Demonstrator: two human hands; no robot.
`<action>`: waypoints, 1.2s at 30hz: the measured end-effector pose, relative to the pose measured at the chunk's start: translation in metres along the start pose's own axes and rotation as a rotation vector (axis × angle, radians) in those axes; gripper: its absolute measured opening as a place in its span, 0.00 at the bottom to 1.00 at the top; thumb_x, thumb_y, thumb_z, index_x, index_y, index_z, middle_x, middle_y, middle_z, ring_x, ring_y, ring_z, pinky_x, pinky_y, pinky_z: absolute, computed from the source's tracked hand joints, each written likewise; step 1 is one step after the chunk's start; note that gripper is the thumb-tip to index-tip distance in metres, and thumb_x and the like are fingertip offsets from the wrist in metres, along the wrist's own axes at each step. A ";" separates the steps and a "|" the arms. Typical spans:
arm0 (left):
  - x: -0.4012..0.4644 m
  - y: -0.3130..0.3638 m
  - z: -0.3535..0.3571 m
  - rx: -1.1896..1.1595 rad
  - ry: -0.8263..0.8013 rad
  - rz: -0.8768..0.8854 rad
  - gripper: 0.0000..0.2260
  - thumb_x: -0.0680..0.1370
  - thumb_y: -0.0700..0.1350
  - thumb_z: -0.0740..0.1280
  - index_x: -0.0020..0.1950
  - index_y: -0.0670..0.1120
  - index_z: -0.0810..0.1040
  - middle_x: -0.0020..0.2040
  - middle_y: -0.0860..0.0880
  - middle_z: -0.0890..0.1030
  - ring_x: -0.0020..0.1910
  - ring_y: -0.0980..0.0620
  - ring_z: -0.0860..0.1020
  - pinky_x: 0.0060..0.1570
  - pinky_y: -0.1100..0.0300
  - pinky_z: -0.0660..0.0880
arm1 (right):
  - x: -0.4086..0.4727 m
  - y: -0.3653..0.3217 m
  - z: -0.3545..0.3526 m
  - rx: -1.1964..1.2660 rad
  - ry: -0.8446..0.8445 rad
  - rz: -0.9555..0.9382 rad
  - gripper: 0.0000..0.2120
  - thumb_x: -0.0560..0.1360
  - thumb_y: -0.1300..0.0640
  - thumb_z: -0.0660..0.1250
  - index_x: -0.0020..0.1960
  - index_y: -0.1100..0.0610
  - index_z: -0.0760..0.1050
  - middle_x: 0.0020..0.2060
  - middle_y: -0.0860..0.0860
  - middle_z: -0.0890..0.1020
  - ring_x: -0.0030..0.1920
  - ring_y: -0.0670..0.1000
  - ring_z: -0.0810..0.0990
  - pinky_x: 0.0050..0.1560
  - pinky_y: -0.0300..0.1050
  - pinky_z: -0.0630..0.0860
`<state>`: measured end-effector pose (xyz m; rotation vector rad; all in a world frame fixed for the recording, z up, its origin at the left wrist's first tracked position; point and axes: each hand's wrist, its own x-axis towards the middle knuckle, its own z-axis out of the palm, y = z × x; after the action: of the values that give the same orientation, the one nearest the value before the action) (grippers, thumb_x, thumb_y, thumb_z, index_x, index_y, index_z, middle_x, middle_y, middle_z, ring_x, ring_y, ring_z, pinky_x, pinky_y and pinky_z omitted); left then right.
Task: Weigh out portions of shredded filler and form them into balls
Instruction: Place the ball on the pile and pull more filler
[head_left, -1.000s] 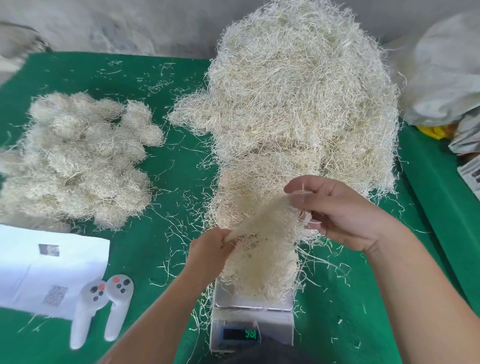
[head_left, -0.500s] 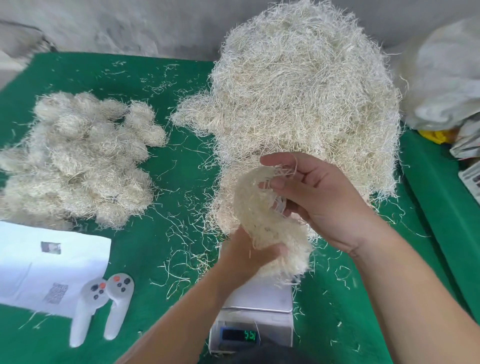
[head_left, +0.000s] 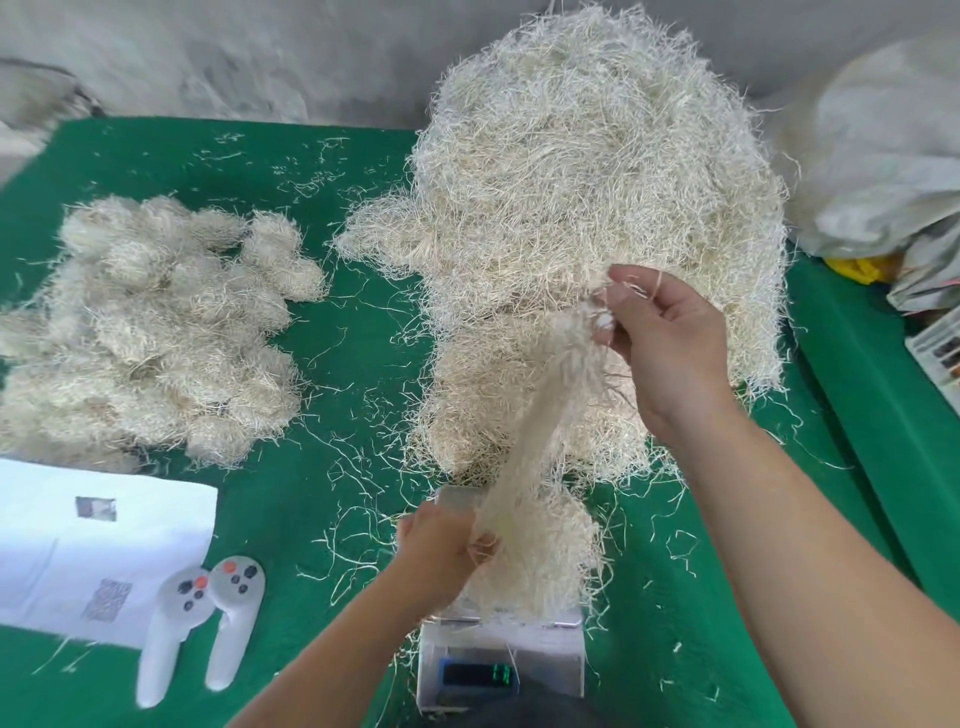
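A tall heap of pale shredded filler (head_left: 587, 187) fills the middle and back of the green table. A small silver scale (head_left: 501, 657) with a lit green display stands at the front edge. A portion of filler (head_left: 535, 540) hangs over its platform, drawn out into a long strand (head_left: 535, 410). My left hand (head_left: 441, 545) grips the lower end of that strand just above the scale. My right hand (head_left: 660, 332) pinches the upper end, raised in front of the heap. Several finished filler balls (head_left: 156, 332) lie piled at the left.
A white sheet with printed codes (head_left: 93, 551) lies at the front left beside two white handheld controllers (head_left: 202, 618). Crumpled plastic bags (head_left: 883, 145) sit at the back right. Loose strands litter the green cloth (head_left: 353, 322). A grey wall runs behind.
The portion was bunched between both hands just above the scale. My right hand has since risen up and to the right, drawing it out into a long strand; the scale reading changed.
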<state>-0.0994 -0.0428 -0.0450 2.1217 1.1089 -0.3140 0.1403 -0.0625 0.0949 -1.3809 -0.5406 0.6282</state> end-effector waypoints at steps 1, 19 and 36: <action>-0.003 -0.006 0.000 0.048 -0.005 -0.021 0.16 0.84 0.46 0.60 0.36 0.53 0.70 0.46 0.49 0.79 0.55 0.48 0.74 0.70 0.50 0.64 | 0.006 0.009 -0.005 -0.010 0.061 0.010 0.08 0.80 0.63 0.71 0.56 0.54 0.85 0.46 0.53 0.88 0.42 0.50 0.84 0.45 0.43 0.83; -0.024 -0.053 -0.001 -0.058 -0.072 0.101 0.26 0.73 0.67 0.62 0.70 0.73 0.61 0.64 0.61 0.62 0.65 0.56 0.58 0.74 0.47 0.52 | 0.011 0.042 -0.030 -0.148 0.198 0.007 0.08 0.82 0.62 0.68 0.54 0.50 0.83 0.41 0.49 0.83 0.33 0.46 0.80 0.39 0.40 0.81; 0.027 0.052 -0.063 -0.746 0.366 0.372 0.05 0.80 0.58 0.70 0.52 0.58 0.79 0.39 0.58 0.83 0.25 0.61 0.71 0.24 0.64 0.69 | -0.018 0.016 -0.019 -0.694 -0.472 -0.030 0.09 0.81 0.48 0.69 0.48 0.51 0.83 0.27 0.45 0.74 0.23 0.43 0.65 0.25 0.36 0.65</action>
<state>-0.0487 -0.0023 0.0108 1.6681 0.8117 0.6000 0.1388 -0.0878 0.0767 -1.8698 -1.2385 0.7863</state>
